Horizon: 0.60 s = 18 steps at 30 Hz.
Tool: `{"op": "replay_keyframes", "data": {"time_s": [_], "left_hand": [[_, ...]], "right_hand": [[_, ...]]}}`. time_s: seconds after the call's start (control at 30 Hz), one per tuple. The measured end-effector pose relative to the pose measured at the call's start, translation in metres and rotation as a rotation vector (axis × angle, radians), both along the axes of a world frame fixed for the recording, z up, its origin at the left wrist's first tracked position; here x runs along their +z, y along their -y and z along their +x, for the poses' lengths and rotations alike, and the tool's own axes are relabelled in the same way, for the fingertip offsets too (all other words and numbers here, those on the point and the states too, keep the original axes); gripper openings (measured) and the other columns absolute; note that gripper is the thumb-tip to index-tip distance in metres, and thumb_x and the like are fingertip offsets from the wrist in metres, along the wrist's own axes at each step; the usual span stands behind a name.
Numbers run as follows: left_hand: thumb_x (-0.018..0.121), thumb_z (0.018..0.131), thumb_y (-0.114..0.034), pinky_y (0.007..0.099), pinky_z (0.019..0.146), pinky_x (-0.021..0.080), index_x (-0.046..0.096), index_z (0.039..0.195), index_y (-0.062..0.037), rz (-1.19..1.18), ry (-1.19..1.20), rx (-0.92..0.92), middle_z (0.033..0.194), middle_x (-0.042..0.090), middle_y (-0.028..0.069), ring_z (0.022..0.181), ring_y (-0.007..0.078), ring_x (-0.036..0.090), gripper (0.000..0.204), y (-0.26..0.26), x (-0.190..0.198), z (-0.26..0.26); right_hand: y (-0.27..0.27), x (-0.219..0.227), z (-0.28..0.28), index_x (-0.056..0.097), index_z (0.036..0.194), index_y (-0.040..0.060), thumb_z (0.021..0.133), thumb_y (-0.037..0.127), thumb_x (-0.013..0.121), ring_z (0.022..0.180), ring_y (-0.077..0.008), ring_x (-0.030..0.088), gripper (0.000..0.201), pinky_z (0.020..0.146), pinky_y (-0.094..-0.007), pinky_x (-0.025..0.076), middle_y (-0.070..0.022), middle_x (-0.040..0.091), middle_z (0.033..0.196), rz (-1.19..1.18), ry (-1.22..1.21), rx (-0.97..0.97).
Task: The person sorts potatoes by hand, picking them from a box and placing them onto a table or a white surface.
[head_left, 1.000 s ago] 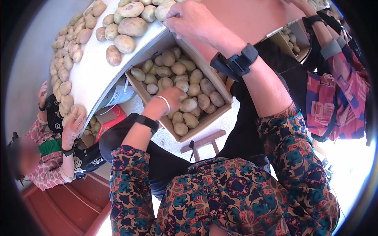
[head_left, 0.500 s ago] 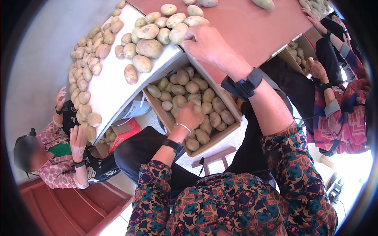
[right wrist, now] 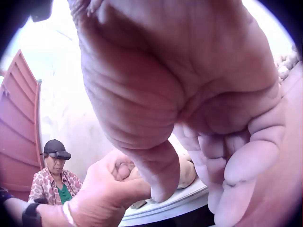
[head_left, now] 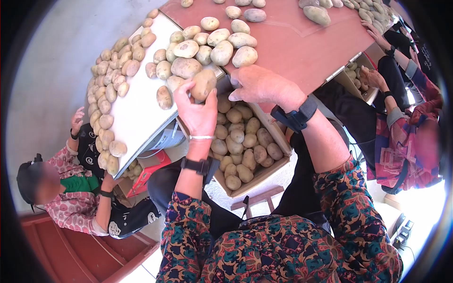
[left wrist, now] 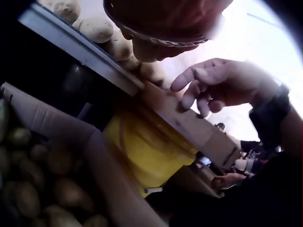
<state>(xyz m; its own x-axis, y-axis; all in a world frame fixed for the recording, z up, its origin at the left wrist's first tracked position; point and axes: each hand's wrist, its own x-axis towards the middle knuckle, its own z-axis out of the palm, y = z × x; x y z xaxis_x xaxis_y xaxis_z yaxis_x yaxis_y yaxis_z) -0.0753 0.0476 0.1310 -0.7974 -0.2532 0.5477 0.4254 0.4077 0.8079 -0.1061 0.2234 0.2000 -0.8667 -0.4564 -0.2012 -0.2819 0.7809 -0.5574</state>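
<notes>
In the head view my left hand (head_left: 197, 113) pinches a potato (head_left: 204, 85) between thumb and fingers, raised over the near corner of the white table. Close to its right is my right hand (head_left: 266, 85), loosely bent and holding nothing, its fingertips over the back rim of the cardboard box (head_left: 281, 160). The left wrist view shows this right hand (left wrist: 222, 85) with fingers hanging relaxed. Just beyond it lies a large potato (head_left: 245, 56) at the edge of the heap. Several potatoes (head_left: 237, 137) fill the box below my hands.
A curved row of potatoes (head_left: 107, 85) lines the far side of the white table (head_left: 141, 80). To the right a red-brown table (head_left: 288, 52) bears scattered potatoes. One person (head_left: 71, 188) sits at left, another (head_left: 406, 141) at right beside a second box. A yellow container (left wrist: 147, 151) stands by my box.
My left hand has come up out of the box with a potato. The right hand has let go of a potato at the heap and drawn back slightly. The head view has shifted.
</notes>
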Motion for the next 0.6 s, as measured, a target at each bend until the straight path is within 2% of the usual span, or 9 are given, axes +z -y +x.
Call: {"op": "replay_keyframes", "data": {"time_s": [0.03,0.07,0.13,0.17,0.3,0.37,0.47,0.6], "left_hand": [[0.082,0.068,-0.002,0.0370,0.093,0.048,0.052,0.109,-0.0037,-0.245,-0.045,0.112,0.108,0.059,0.0104,0.105,0.0258,0.058,0.051,0.002,0.001,-0.008],[0.082,0.068,-0.002,0.0370,0.093,0.048,0.052,0.109,-0.0037,-0.245,-0.047,0.113,0.108,0.059,0.0104,0.105,0.0258,0.058,0.051,0.001,0.001,-0.014],[0.082,0.062,-0.004,0.0418,0.091,0.046,0.053,0.105,-0.0043,-0.430,-0.066,0.087,0.108,0.059,0.0157,0.103,0.0362,0.056,0.052,-0.002,0.002,-0.022],[0.083,0.061,-0.006,0.0425,0.088,0.046,0.053,0.108,-0.0046,-0.507,-0.080,0.093,0.109,0.060,0.0150,0.101,0.0353,0.056,0.055,-0.002,0.002,-0.022],[0.083,0.061,-0.007,0.0435,0.087,0.046,0.055,0.107,-0.0047,-0.512,-0.059,0.112,0.110,0.060,0.0140,0.099,0.0357,0.056,0.054,0.001,-0.003,-0.017],[0.085,0.060,-0.008,0.0411,0.085,0.048,0.059,0.102,-0.0039,-0.638,-0.154,0.154,0.106,0.062,0.0135,0.098,0.0345,0.058,0.050,0.002,-0.003,-0.018],[0.083,0.061,-0.007,0.0444,0.086,0.045,0.059,0.099,-0.0038,-0.574,-0.155,0.121,0.109,0.058,0.0153,0.099,0.0378,0.054,0.045,-0.003,-0.005,-0.027],[0.083,0.062,-0.008,0.0446,0.086,0.045,0.059,0.098,-0.0030,-0.526,-0.157,0.120,0.110,0.056,0.0169,0.099,0.0380,0.053,0.043,-0.010,-0.008,-0.033]], "right_hand": [[0.000,-0.002,0.000,0.064,0.099,-0.0040,0.080,0.025,0.070,0.080,-0.0340,0.064,0.035,0.072,-0.0415,0.051,-0.0195,0.065,0.080,-0.009,-0.018,0.008],[0.000,-0.006,0.000,0.064,0.099,-0.0040,0.080,0.025,0.070,0.080,-0.0340,0.064,0.035,0.072,-0.0415,0.051,-0.0195,0.065,0.080,-0.009,-0.020,0.009],[0.000,-0.009,0.001,0.063,0.095,-0.0042,0.080,0.023,0.070,0.081,-0.0347,0.064,0.032,0.072,-0.0429,0.051,-0.0187,0.066,0.083,-0.014,-0.058,0.010],[-0.001,-0.010,0.001,0.063,0.095,-0.0042,0.080,0.023,0.070,0.081,-0.0347,0.064,0.032,0.072,-0.0429,0.051,-0.0187,0.066,0.083,-0.015,-0.061,0.008],[-0.001,0.005,0.008,0.064,0.096,-0.0023,0.081,0.023,0.069,0.085,-0.0353,0.065,0.030,0.075,-0.0435,0.052,-0.0191,0.066,0.089,0.029,-0.030,-0.013],[-0.001,0.008,0.013,0.065,0.097,-0.0017,0.081,0.023,0.069,0.086,-0.0352,0.065,0.030,0.076,-0.0434,0.052,-0.0195,0.066,0.091,0.062,-0.007,-0.023],[0.001,0.009,0.014,0.066,0.097,-0.0009,0.081,0.023,0.069,0.089,-0.0351,0.065,0.029,0.078,-0.0431,0.052,-0.0201,0.067,0.092,0.094,-0.025,-0.017],[0.001,0.008,0.018,0.066,0.096,-0.0011,0.082,0.023,0.068,0.089,-0.0346,0.066,0.028,0.080,-0.0436,0.052,-0.0204,0.067,0.092,0.091,-0.043,-0.022]]}}
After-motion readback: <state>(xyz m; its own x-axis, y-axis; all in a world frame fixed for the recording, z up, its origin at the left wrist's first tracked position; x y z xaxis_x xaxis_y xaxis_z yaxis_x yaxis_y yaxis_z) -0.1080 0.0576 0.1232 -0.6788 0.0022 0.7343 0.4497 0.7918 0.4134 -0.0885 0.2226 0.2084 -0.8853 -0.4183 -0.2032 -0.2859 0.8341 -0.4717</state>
